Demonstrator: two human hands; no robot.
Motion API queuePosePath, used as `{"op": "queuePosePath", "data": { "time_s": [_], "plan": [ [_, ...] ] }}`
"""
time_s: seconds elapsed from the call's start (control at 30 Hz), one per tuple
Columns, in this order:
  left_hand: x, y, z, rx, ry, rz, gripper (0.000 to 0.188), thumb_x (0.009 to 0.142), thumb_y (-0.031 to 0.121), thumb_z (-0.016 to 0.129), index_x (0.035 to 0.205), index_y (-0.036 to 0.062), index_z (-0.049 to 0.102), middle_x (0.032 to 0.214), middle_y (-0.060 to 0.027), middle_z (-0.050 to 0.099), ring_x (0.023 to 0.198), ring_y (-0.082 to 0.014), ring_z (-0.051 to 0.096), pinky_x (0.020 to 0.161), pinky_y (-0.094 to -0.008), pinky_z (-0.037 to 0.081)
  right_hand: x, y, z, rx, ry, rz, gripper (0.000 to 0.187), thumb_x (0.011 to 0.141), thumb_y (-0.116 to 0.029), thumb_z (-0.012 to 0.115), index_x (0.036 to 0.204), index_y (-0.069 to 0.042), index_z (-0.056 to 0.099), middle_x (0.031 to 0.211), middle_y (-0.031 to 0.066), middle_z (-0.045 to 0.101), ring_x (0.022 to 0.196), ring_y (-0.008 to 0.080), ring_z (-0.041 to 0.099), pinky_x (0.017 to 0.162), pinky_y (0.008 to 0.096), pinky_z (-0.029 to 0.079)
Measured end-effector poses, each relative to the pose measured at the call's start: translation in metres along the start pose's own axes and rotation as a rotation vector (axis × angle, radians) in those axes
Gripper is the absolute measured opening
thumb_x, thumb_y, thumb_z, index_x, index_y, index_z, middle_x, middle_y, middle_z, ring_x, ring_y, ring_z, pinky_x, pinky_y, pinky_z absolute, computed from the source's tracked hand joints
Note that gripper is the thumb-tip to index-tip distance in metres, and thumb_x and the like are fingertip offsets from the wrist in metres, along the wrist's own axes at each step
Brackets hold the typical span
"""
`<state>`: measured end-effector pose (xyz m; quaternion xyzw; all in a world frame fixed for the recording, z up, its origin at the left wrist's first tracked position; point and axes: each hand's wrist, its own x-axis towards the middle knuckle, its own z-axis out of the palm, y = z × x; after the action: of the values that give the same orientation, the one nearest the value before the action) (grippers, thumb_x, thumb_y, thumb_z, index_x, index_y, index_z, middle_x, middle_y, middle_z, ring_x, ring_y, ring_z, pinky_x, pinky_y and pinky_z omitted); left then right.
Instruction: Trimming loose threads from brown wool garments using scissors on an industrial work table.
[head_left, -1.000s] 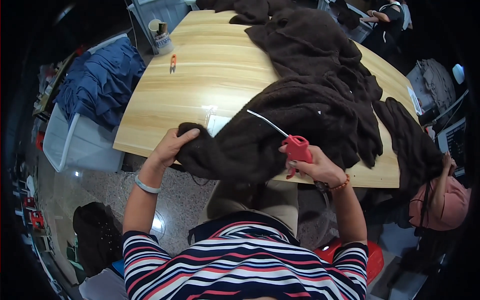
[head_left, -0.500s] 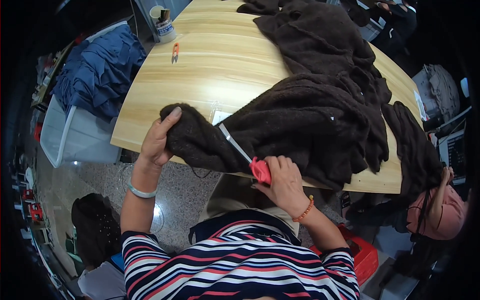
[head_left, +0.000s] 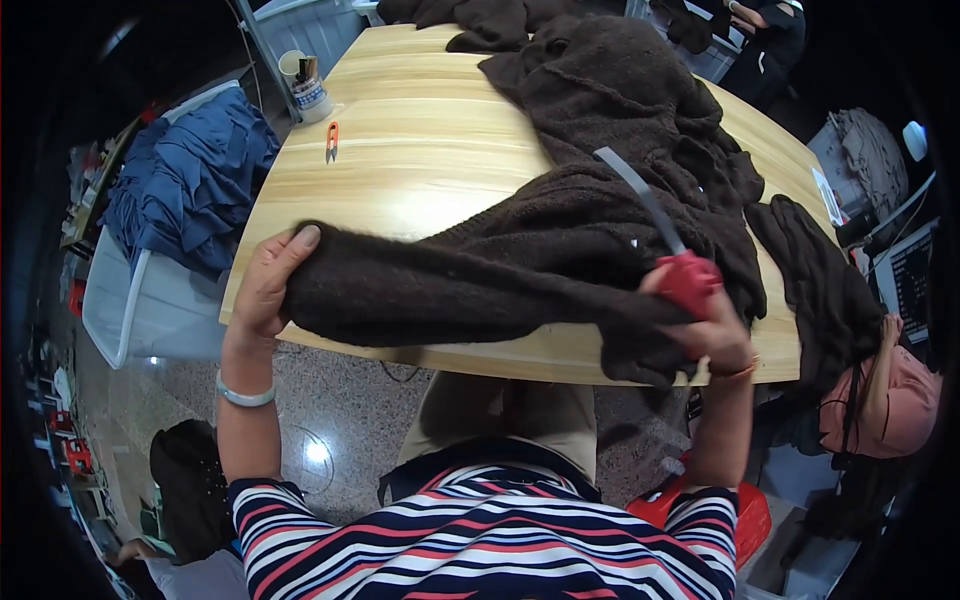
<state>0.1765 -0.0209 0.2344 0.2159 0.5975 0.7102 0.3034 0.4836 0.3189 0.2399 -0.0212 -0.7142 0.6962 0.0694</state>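
A dark brown knit garment lies heaped across the wooden table, and one long tube-like part, like a sleeve, stretches toward me over the near edge. My left hand is closed on the left end of this sleeve, thumb on top. My right hand, blurred by motion, grips a tool with a red wrapped handle and a long flat metal blade pointing up and left. The sleeve's right end reaches the right hand; whether its fingers also pinch the cloth is unclear.
Orange-handled thread snips and a container of tools are on the table's left side. A white tub of blue cloth stands left. Another person in pink handles dark cloth at right; someone in black is far right.
My right hand has swung right with the red-handled tool, away from the sleeve's middle. My left hand has shifted slightly left, and the sleeve is now drawn out long between both hands.
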Motion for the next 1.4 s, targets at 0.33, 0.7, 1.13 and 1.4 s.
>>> {"op": "queuePosePath", "data": {
  "time_s": [0.33,0.7,1.13,1.4],
  "plan": [
    [0.011,-0.138,0.033,1.358,0.173,0.345,0.023,0.082,0.014,0.071,0.103,0.0048,0.065,0.103,-0.0156,0.063,0.095,-0.0343,0.061,0.079,-0.0416,0.048,-0.019,0.075,-0.015,-0.812,0.184,0.402,0.041,0.077,-0.009,0.075,0.113,0.002,0.059,0.099,0.0153,0.067,0.094,0.0241,0.064,0.088,0.0331,0.047],
    [-0.018,-0.172,0.153,1.353,-0.404,0.632,0.064,0.084,0.040,0.067,0.140,0.0181,0.047,0.149,-0.0129,0.037,0.139,-0.0396,0.027,0.105,-0.0729,0.018,-0.017,0.057,0.010,-0.886,0.210,0.314,0.047,0.077,-0.022,0.077,0.118,-0.005,0.060,0.094,0.0201,0.065,0.090,0.0391,0.062,0.078,0.0434,0.048],
    [-0.008,-0.169,0.157,1.355,-0.383,0.641,0.049,0.080,0.043,0.068,0.120,0.0148,0.065,0.135,-0.0129,0.052,0.131,-0.0410,0.038,0.104,-0.0763,0.016,-0.041,0.010,0.046,-1.329,-0.067,0.556,0.035,0.086,-0.035,0.062,0.103,-0.005,0.064,0.072,0.0179,0.066,0.071,0.0368,0.067,0.063,0.0468,0.053],
    [-0.013,-0.178,0.154,1.385,-0.435,0.607,0.053,0.077,0.052,0.069,0.114,0.0139,0.068,0.127,-0.0074,0.056,0.122,-0.0374,0.045,0.104,-0.0758,0.012,-0.039,0.022,0.050,-1.361,-0.051,0.348,0.036,0.088,-0.035,0.061,0.080,-0.001,0.065,0.071,0.0187,0.066,0.072,0.0360,0.068,0.063,0.0457,0.053]
  ]
}}
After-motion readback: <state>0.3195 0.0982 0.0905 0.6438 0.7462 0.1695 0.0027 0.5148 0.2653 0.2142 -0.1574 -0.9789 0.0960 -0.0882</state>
